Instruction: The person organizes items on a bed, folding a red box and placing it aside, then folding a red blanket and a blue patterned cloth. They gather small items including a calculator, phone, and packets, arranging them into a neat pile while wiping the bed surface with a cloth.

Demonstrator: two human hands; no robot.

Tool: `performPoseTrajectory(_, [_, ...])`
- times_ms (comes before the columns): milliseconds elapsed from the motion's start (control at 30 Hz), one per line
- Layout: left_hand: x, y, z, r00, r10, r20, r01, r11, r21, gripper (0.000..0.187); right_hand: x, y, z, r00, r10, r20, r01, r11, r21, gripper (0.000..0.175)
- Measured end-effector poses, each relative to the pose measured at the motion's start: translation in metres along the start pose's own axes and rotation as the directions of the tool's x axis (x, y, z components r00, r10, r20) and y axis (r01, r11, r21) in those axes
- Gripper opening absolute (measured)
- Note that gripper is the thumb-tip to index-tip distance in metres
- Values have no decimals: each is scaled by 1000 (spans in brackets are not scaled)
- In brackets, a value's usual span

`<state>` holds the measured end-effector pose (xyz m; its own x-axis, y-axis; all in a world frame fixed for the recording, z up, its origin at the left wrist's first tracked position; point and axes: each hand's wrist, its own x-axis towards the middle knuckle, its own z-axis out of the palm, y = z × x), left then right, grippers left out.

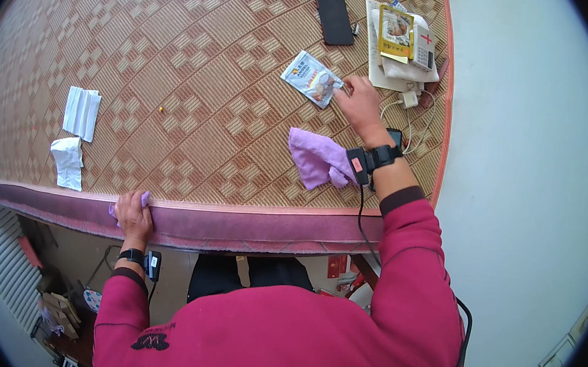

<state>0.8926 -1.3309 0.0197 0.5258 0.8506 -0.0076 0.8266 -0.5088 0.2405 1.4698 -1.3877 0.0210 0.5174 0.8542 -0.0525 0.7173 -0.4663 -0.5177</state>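
My left hand (pixel 134 214) is closed around a small purple cloth (pixel 145 199) at the mat's front edge; bits of the cloth stick out on both sides of the fingers. My right hand (pixel 360 104) reaches over the mat, its thumb and fingers at the right end of a printed foil packet (pixel 311 78) and seemingly pinching it. Below that wrist lies a crumpled lilac towel (pixel 318 159), partly hidden by the black wrist device. A dark object (pixel 395 136) shows behind the right wrist, mostly covered.
The patterned woven mat (pixel 197 135) has a pink-bordered edge. A black smartphone (pixel 334 17) lies beyond the packet. Right of it sits a pile with a yellow packet (pixel 396 32), a white charger (pixel 409 99) and cables. Folded white masks or tissues (pixel 81 113) lie left. A wall (pixel 523 154) borders the right side.
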Motion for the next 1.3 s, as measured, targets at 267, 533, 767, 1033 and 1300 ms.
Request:
performPoseTrajectory(267, [0,-3,1,1000,20,-9,-20,1000,-7,20,17,-15,28,995,36,92,-13,971,-238,52])
performPoseTrajectory(533, [-4,-5,1,999,22,-46,-25,998,-65,24,-11,-5,33,891,290,349,-453,539,710,21])
performPoseTrajectory(767, [-8,-11,2,996,44,-78,-54,991,-121,34,-78,-53,19,847,355,396,-493,246,834,9])
performPoseTrajectory(1033, [6,11,-23,998,15,-57,-24,987,-158,63,-119,-85,0,865,274,421,-473,161,866,13])
performPoseTrajectory(1300, [45,162,-1,854,94,511,506,-371,-778,44,-128,-113,11,809,-123,575,-432,537,724,17])
